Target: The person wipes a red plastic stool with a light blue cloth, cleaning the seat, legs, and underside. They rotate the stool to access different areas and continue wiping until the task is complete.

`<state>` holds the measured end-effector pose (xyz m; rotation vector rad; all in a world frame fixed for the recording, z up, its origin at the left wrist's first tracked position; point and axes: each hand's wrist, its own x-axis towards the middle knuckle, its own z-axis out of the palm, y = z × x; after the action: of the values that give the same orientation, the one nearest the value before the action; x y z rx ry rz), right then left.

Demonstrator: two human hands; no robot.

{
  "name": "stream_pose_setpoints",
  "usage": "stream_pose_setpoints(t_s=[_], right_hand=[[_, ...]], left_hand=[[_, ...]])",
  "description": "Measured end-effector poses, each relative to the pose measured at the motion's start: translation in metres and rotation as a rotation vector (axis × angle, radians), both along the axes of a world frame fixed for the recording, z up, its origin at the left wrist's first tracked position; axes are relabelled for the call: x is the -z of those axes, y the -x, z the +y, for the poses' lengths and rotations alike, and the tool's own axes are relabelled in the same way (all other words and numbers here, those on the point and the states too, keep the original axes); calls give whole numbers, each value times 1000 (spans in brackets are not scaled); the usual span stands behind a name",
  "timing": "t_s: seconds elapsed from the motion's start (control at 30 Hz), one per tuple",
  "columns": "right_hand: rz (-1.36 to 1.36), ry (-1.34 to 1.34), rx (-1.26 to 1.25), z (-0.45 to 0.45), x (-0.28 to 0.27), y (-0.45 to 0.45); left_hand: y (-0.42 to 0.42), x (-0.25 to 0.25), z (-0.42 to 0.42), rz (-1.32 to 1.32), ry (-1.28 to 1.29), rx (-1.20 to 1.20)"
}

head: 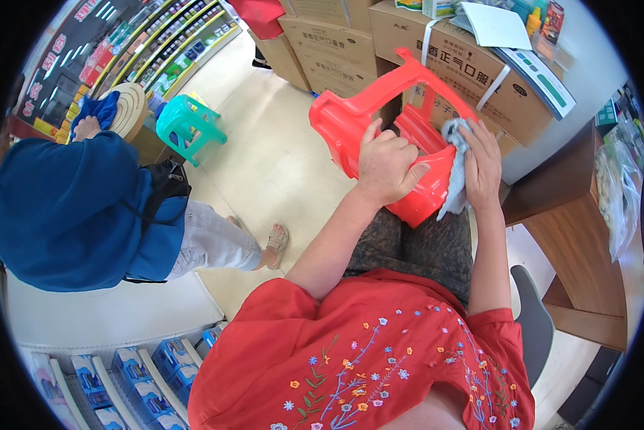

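Observation:
A red plastic stool (343, 113) is tipped on its side in front of me, close to my lap. My left hand (387, 160) grips the stool, with its thumb over the near side and its fingers around a bar. In my right hand (482, 161) is a light grey-blue cloth (455, 183), pressed flat against the stool's right side. The fingers of that hand lie over the cloth, and part of it hangs below them.
Stacked cardboard cartons (333, 51) stand ahead, papers and small packages on top. At left a person in blue (69, 209) holds a blue cloth by a round woven stool seat (128, 110). A green plastic stool (190, 123) stands beyond. A wooden desk (580, 215) is right, shelved boxes (144, 392) lower left.

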<state>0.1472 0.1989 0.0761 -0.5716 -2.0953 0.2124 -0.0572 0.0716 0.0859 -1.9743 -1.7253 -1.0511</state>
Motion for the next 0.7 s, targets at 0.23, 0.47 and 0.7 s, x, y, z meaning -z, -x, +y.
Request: stream_pose_setpoints(t_s=[0.23,0.47,0.7], right_hand=[[392,420,195,31,55,9],[103,43,107,-112,43,33],[170,4,66,-58,36,14]], left_hand=[[-7,-2,5,62,21,-67],[6,7,18,56,5,-20],[-5,4,3,83,16,-42]])
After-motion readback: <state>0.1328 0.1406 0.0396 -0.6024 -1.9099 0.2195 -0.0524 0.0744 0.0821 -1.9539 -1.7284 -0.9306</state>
